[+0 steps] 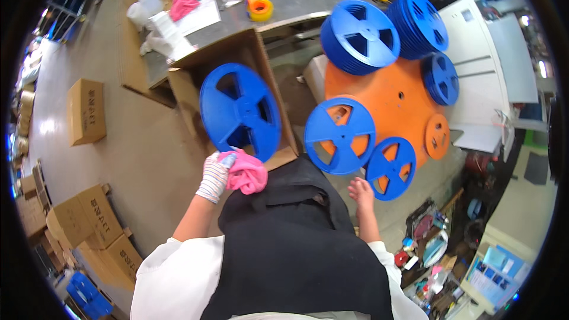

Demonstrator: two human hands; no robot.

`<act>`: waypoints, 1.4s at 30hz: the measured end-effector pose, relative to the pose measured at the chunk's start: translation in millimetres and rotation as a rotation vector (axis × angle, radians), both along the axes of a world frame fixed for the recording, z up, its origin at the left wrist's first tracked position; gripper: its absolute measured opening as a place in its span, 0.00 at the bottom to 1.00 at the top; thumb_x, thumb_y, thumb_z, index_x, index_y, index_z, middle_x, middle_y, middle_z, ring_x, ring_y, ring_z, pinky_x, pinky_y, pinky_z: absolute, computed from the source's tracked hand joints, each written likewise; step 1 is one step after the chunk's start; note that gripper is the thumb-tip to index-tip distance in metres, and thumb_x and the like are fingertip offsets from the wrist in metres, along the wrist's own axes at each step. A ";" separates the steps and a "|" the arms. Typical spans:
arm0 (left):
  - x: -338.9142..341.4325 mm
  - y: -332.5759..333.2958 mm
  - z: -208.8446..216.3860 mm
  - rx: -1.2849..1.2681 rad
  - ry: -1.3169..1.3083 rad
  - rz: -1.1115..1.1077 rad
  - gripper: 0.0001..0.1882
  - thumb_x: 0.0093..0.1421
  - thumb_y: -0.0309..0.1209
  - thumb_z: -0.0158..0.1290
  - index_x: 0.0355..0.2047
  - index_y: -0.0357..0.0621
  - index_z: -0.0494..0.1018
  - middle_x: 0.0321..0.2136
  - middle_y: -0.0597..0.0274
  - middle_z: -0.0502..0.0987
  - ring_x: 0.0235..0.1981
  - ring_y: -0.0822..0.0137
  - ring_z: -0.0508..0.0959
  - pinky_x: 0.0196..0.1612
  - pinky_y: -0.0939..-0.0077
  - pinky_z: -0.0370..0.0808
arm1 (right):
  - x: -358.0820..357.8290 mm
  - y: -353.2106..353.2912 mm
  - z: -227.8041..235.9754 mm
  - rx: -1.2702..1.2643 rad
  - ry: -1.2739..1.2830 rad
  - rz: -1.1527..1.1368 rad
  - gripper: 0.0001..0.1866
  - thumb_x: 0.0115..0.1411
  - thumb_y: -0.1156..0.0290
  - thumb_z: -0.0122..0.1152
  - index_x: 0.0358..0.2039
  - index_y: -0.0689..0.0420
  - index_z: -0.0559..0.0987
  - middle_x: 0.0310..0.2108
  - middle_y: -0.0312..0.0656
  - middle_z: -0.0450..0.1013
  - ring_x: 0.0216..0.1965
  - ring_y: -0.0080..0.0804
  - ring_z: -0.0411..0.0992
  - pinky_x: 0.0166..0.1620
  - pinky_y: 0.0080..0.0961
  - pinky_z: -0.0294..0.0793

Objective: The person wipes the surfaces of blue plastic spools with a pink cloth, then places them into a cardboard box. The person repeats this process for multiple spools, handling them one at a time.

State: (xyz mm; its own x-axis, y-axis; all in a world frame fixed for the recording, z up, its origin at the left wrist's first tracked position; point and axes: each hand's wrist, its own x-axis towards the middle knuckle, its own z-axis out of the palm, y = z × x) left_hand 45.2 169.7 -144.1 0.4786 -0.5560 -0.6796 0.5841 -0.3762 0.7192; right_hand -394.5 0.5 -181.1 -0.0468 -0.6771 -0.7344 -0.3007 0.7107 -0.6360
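My left hand (213,179), in a striped glove, grips a bunched pink cloth (249,173) at the lower edge of a large blue reel (246,110). That reel leans in an open cardboard box (259,53) in front of me. My bare right hand (360,193) has loosely curled fingers and appears to hold nothing. Beside it, a blue reel (391,170) with wide cutouts lies at the near edge of a round orange tabletop (385,92). Another blue reel (342,137) overlaps the tabletop's left edge.
Two tall stacks of blue reels, a left stack (363,35) and a right stack (427,24), stand on the orange top's far side. A smaller stack (441,80) and an orange reel (437,136) sit at its right. Yellow tape (259,9) lies on the grey table. A carton (87,112) stands left.
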 end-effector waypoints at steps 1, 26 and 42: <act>-0.6 -8.6 -3.8 0.068 -0.086 -0.033 0.10 0.60 0.26 0.58 0.42 0.38 0.76 0.35 0.60 0.80 0.35 0.69 0.79 0.42 0.74 0.79 | -1.6 3.2 -7.7 0.044 0.003 -0.004 0.17 0.69 0.63 0.53 0.53 0.56 0.75 0.46 0.39 0.77 0.39 0.25 0.77 0.37 0.21 0.73; -73.7 -52.2 34.2 0.110 0.123 -1.093 0.48 0.48 0.39 0.70 0.67 0.44 0.60 0.60 0.53 0.69 0.64 0.59 0.66 0.66 0.66 0.60 | 94.0 -33.2 -102.5 -0.707 0.562 1.184 0.18 0.49 0.69 0.69 0.40 0.50 0.73 0.34 0.39 0.71 0.40 0.37 0.72 0.44 0.37 0.65; -66.2 -55.5 -28.9 -0.305 -0.032 -0.527 0.53 0.37 0.26 0.67 0.65 0.49 0.54 0.56 0.59 0.67 0.60 0.60 0.67 0.63 0.67 0.65 | 68.2 -49.7 158.2 -0.576 -0.674 -0.664 0.14 0.71 0.59 0.46 0.43 0.56 0.73 0.21 0.38 0.71 0.18 0.30 0.69 0.39 0.34 0.79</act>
State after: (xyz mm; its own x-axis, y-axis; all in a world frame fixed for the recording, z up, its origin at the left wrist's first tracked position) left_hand -21.0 114.2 -173.1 0.1032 -0.8911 -0.4420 0.3516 -0.3830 0.8542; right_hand -326.3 -49.2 -22.9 -0.2362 -0.9142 -0.3292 0.5628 0.1475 -0.8133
